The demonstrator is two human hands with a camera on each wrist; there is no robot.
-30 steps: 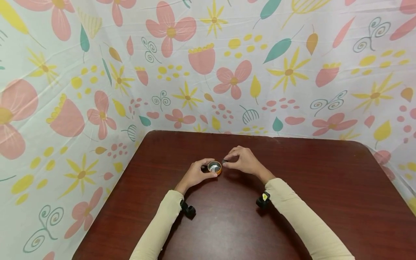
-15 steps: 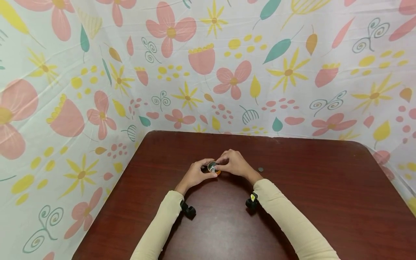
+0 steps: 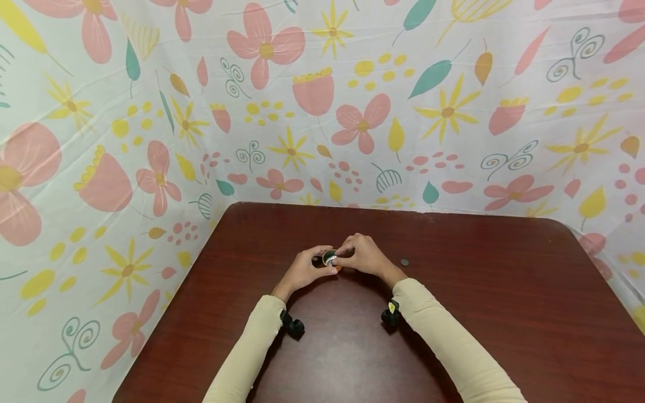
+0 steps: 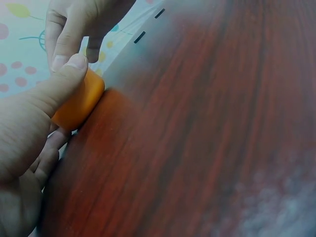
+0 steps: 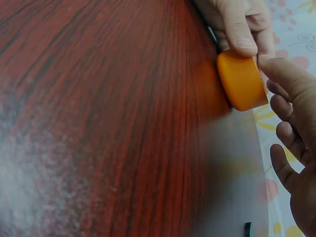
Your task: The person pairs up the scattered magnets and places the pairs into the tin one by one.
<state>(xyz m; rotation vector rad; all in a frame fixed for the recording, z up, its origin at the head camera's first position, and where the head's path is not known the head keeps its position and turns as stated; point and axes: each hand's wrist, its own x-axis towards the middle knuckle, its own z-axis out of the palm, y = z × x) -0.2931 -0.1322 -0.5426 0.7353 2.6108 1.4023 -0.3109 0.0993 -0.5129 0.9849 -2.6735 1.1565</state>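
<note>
A small round orange tin (image 3: 338, 269) with a shiny silver inside stands on the table. My left hand (image 3: 305, 267) grips it from the left, thumb at the near side and fingers round the far side. The left wrist view shows the thumb pressed on the orange wall (image 4: 81, 101). My right hand (image 3: 364, 255) reaches in from the right, thumb and fingers pinched together at the tin's mouth around a small coin, mostly hidden there. In the right wrist view the right thumb lies right at the rim, and the other fingers (image 5: 291, 138) are loosely curled.
Another small grey coin (image 3: 405, 262) lies on the table right of the right hand. A small black thing (image 3: 316, 261) shows beside the left palm. The dark reddish-brown wooden table (image 3: 478, 291) meets a flower-printed cloth (image 3: 363, 123) at its back and left.
My right hand has moved left with the coin, to the tin's mouth, uncovering the grey coin on the table. In the last half second it has barely moved. The left hand stays put.
</note>
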